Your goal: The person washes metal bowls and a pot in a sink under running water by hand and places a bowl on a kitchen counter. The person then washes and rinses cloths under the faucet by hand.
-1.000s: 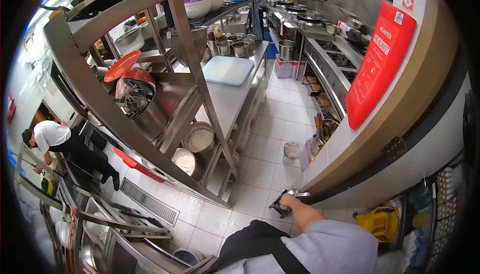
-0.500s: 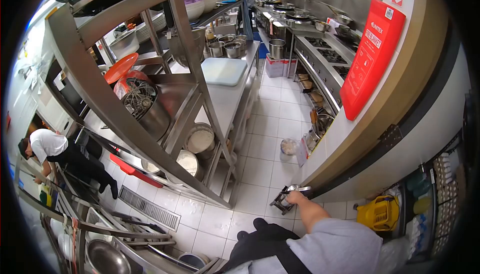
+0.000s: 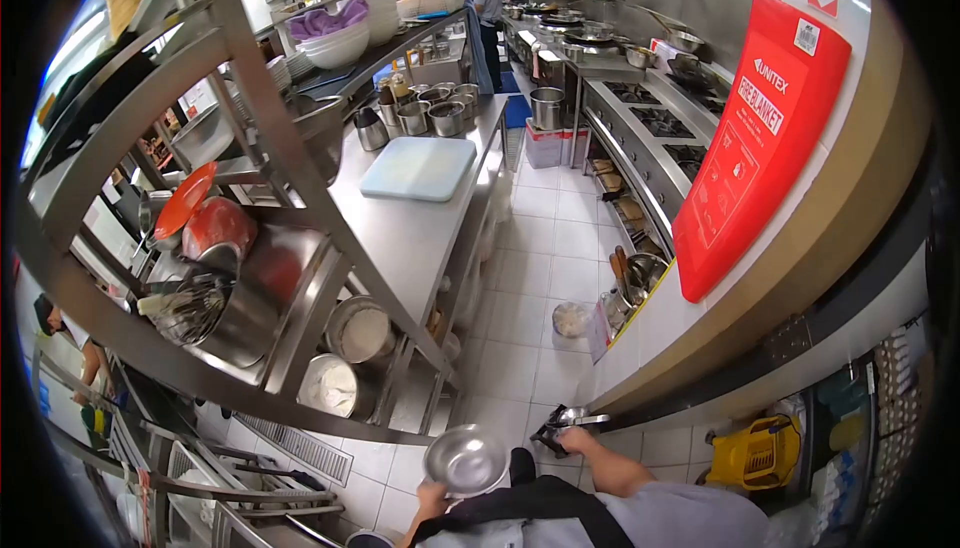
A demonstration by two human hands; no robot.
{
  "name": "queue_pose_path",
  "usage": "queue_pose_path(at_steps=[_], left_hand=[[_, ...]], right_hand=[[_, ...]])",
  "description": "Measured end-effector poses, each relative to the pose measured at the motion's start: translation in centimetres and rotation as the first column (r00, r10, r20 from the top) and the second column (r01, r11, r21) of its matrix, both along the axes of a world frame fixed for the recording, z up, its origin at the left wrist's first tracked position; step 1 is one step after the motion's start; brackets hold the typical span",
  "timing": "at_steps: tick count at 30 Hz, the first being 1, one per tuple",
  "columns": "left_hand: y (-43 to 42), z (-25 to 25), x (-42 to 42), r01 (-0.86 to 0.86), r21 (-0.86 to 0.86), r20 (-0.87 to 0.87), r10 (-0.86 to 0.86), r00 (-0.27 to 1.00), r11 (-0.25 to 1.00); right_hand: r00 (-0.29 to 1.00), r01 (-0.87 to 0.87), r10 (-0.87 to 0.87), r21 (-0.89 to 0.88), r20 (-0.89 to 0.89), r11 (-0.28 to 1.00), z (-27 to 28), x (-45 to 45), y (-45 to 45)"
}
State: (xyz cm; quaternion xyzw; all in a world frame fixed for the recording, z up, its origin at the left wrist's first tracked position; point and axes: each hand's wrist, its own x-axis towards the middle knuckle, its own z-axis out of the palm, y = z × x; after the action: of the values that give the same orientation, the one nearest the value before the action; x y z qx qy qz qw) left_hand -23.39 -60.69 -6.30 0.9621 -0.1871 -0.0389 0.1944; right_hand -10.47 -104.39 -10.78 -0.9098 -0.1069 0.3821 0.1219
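My left hand (image 3: pixel 432 500) grips the rim of a round, shallow steel bowl (image 3: pixel 466 458), held low in front of my apron. Only the bowl's shiny inside shows, with nothing in it. To the right, my right hand (image 3: pixel 575 440) is closed beside a small metal object (image 3: pixel 572 416) with dark parts, low by the foot of the wall. Its kind is too small to make out, and the fingers partly hide behind the hand.
On my left stands a steel rack (image 3: pixel 290 128) with a pot of whisks (image 3: pixel 235 318) and pots of white contents. A steel counter bears a white cutting board (image 3: pixel 420 168). Stoves (image 3: pixel 660 123) line the right. A yellow mop bucket (image 3: pixel 755 453) sits near the wall. People stand farther off.
My left hand has come into view holding the steel bowl. My right hand stays at the metal object, slightly lower in the picture. The view has shifted, bringing the rack nearer.
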Motion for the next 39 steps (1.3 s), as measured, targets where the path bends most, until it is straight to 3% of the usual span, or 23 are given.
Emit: queue_pose_path(at_steps=[1, 2, 3, 4, 6, 7, 8, 10, 11, 12, 13, 14, 16, 18, 20, 22, 23, 24, 27, 31, 35, 37, 39], left_hand=[[-4.0, 2.5, 4.3, -0.496, -0.364, -0.618, 0.194, 0.762, 0.788], [-7.9, 5.0, 8.7, -0.957, -0.274, -0.931, 0.223, 0.288, 0.091], [-9.3, 4.3, 12.1, -0.920, -0.355, -0.877, 0.282, 0.389, 0.164], [-10.2, 4.5, 15.9, -0.911, -0.373, -0.901, 0.166, 0.401, 0.176], [-13.0, 8.2, 23.4, -0.841, -0.534, -0.838, 0.080, 0.540, 0.080], [-14.9, 12.1, 27.2, -0.802, -0.596, -0.803, 0.018, 0.596, -0.021], [-16.3, 17.2, 30.5, -0.814, -0.581, -0.814, 0.023, 0.581, -0.015], [-17.1, 20.6, 38.4, -0.768, -0.640, -0.766, 0.082, 0.638, 0.005], [-17.2, 21.2, 42.4, -0.740, -0.668, -0.744, 0.050, 0.666, -0.079], [-17.4, 22.1, 46.8, -0.699, -0.697, -0.710, 0.016, 0.704, -0.160], [-17.9, 23.8, 50.8, -0.658, -0.716, -0.686, 0.061, 0.725, -0.234], [-18.2, 25.4, 54.5, -0.616, -0.728, -0.667, 0.106, 0.737, -0.301], [-17.5, 26.6, 62.4, -0.560, -0.770, -0.629, 0.216, 0.746, -0.306], [-16.9, 28.8, 68.0, -0.530, -0.766, -0.629, 0.252, 0.736, -0.363], [-15.3, 27.9, 74.3, -0.522, -0.746, -0.648, 0.271, 0.712, -0.414], [-13.2, 25.4, 81.0, -0.581, -0.698, -0.706, 0.266, 0.657, -0.418], [-12.4, 24.5, 83.5, -0.592, -0.668, -0.730, 0.242, 0.639, -0.450], [-12.0, 23.4, 85.3, -0.605, -0.634, -0.755, 0.216, 0.618, -0.482], [-11.8, 20.9, 89.7, -0.555, -0.625, -0.752, 0.232, 0.617, -0.550], [-12.7, 18.7, 89.9, -0.527, -0.687, -0.689, 0.221, 0.690, -0.500], [-17.1, 17.2, 85.0, -0.615, -0.734, -0.659, 0.082, 0.748, -0.287], [-19.8, 16.2, 79.3, -0.652, -0.757, -0.650, 0.040, 0.758, 0.044], [-22.2, 16.1, 71.6, -0.659, -0.739, -0.673, -0.183, 0.716, 0.139]], right_hand=[[0.991, 0.005, -0.008, 0.019, 0.133, 1.000, -0.9, 0.4, -0.6], [0.966, 0.009, -0.018, 0.039, 0.256, 0.999, 0.3, 0.2, -0.6], [0.901, 0.411, -0.425, 0.146, 0.080, 0.900, 1.6, 0.5, -0.8], [0.870, 0.479, -0.489, 0.122, 0.071, 0.869, 0.0, 1.3, -1.2], [0.889, 0.406, -0.446, 0.275, 0.102, 0.872, 5.2, 2.8, -2.2], [0.834, 0.509, -0.549, 0.307, 0.054, 0.804, 6.9, 3.4, -2.3], [0.768, 0.603, -0.641, 0.332, 0.007, 0.726, 7.8, 4.0, -2.5], [0.730, 0.640, -0.683, 0.372, -0.021, 0.672, 7.9, 5.4, -2.7], [0.677, 0.680, -0.734, 0.425, -0.049, 0.598, 7.7, 6.3, -2.8], [0.693, 0.669, -0.720, 0.415, -0.048, 0.616, 7.5, 7.1, -2.9], [0.729, 0.639, -0.682, 0.417, -0.060, 0.647, 5.9, 8.0, -3.4], [0.683, 0.686, -0.718, 0.456, -0.134, 0.568, 6.1, 8.6, -3.3], [0.662, 0.698, -0.745, 0.422, -0.075, 0.578, 3.7, 9.7, -3.2], [0.586, 0.774, -0.784, 0.432, -0.208, 0.463, 4.8, 10.6, -2.8], [0.562, 0.793, -0.810, 0.390, -0.169, 0.468, 3.2, 11.2, -3.1], [0.601, 0.762, -0.799, 0.320, -0.025, 0.563, 6.6, 11.6, -3.3], [0.542, 0.813, -0.835, 0.311, -0.094, 0.492, 6.8, 12.2, -3.6], [0.477, 0.859, -0.863, 0.295, -0.165, 0.418, 7.0, 12.2, -3.9], [0.479, 0.864, -0.874, 0.220, -0.084, 0.452, 7.7, 12.8, -4.8], [0.448, 0.893, -0.880, 0.132, -0.159, 0.431, 8.8, 13.7, -5.3], [0.509, 0.861, -0.846, 0.102, -0.157, 0.499, 7.3, 13.5, -5.4], [0.535, 0.844, -0.835, 0.112, -0.130, 0.524, 6.8, 13.6, -5.2], [0.550, 0.834, -0.827, 0.123, -0.115, 0.537, 5.1, 13.1, -5.3]])
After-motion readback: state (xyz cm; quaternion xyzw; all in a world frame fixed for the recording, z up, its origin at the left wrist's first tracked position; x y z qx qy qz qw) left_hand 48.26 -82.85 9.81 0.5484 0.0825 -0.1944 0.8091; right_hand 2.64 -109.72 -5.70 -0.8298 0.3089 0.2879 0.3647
